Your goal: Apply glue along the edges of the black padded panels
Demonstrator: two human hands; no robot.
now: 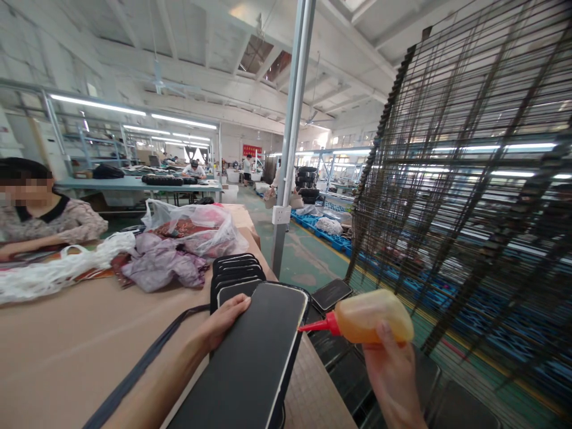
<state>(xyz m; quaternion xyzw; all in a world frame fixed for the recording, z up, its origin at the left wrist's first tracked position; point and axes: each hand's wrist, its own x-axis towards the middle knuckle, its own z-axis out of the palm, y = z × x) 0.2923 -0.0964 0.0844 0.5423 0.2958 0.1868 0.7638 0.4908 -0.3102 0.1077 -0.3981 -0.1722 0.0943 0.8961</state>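
My left hand (227, 316) grips the left edge of a long black panel (254, 351) with rounded corners, thumb lying on its face. A pale line runs along the panel's rim. In my right hand (391, 363) is a squeeze bottle (375, 316) of amber liquid, lying on its side in the grip. Its red nozzle (317, 323) points left, and the tip meets the panel's right edge. Behind the panel stands a row of similar black panels (236, 268) on the table. A dark strip (152, 345) runs beneath my left forearm.
The brown-covered table (111, 333) carries a clear plastic bag of cloth (192, 226) and white strips (67, 262). A co-worker (49, 214) sits at left. A metal post (290, 137) rises beyond the table. A tall wire rack (456, 155) leans at right, with dark panels (333, 295) on its lower mesh.
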